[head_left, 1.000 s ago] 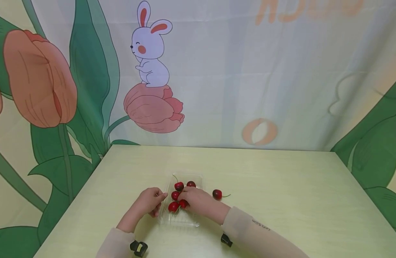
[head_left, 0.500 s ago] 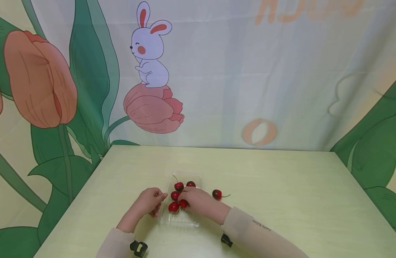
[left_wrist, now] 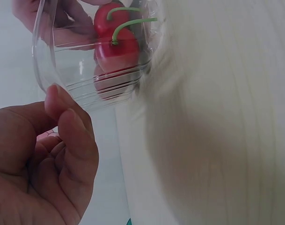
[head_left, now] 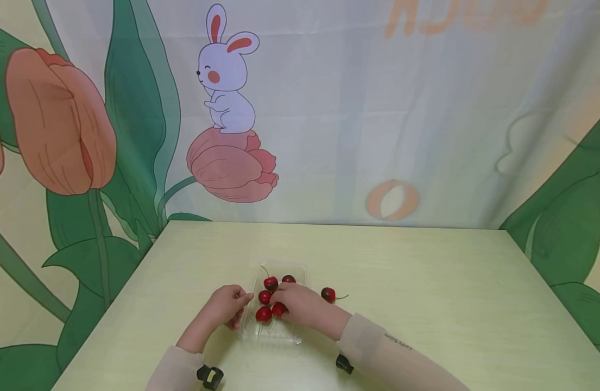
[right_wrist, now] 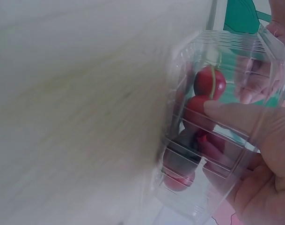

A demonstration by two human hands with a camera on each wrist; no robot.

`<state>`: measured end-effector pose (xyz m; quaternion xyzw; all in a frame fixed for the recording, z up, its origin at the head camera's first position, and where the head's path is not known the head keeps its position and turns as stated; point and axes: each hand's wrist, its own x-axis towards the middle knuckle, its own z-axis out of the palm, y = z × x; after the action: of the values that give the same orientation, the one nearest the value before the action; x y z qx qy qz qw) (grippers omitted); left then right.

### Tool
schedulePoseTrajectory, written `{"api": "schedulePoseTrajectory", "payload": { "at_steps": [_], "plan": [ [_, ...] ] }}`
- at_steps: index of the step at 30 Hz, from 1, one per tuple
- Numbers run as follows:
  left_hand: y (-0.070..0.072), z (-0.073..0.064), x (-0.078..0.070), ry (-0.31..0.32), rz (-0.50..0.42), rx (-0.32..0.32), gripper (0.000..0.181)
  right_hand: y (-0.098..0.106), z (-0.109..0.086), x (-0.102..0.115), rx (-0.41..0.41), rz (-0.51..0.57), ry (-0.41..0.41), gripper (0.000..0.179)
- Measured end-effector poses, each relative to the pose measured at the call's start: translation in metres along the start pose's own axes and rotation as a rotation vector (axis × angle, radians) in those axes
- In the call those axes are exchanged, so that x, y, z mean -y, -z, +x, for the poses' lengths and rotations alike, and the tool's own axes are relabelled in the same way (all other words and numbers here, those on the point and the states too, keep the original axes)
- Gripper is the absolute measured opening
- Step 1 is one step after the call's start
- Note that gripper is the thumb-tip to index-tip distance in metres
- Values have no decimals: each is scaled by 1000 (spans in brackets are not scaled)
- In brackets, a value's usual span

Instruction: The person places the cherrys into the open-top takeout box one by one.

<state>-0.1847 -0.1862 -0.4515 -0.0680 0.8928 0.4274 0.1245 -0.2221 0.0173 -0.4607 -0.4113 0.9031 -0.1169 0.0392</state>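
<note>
A clear plastic container (head_left: 260, 334) stands on the table with several red cherries inside, among them a front cherry (head_left: 263, 314) and a cherry with a green stem (head_left: 270, 283). At its left side my left hand (head_left: 226, 305) pinches the rim between thumb and forefinger, the other fingers curled below. My right hand (head_left: 300, 304) reaches in over the right wall. Its thumb presses a cherry (right_wrist: 197, 112), with the fingers bent on the far side, as the right wrist view shows through the plastic. In the head view the hand hides part of the container.
One more cherry (head_left: 328, 295), its stem pointing right, lies on the table (head_left: 427, 304) right of the container. A printed curtain (head_left: 319, 108) with a rabbit and tulips hangs behind the table. Black straps with cameras sit at both wrists.
</note>
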Motion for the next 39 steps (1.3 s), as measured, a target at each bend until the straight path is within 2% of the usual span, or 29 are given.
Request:
{"api": "schedulePoseTrajectory", "payload": {
  "at_steps": [9, 18, 24, 32, 36, 39],
  "plan": [
    [0, 0, 1, -8, -6, 1, 26, 8, -4, 0, 18, 21, -3, 26],
    [-1, 2, 2, -8, 11, 1, 26, 16, -9, -11, -17, 142, 1, 17],
    [-1, 3, 2, 3, 23, -2, 26, 27, -19, -15, -47, 159, 21, 20],
    [-1, 4, 1, 5, 35, -6, 25, 43, -39, -24, -122, 220, -8, 20],
    [-1, 4, 2, 7, 41, -8, 25, 45, -48, -32, -167, 219, -26, 20],
    [-2, 4, 3, 4, 40, -8, 25, 45, -55, -40, -191, 257, -39, 20]
  ]
}}
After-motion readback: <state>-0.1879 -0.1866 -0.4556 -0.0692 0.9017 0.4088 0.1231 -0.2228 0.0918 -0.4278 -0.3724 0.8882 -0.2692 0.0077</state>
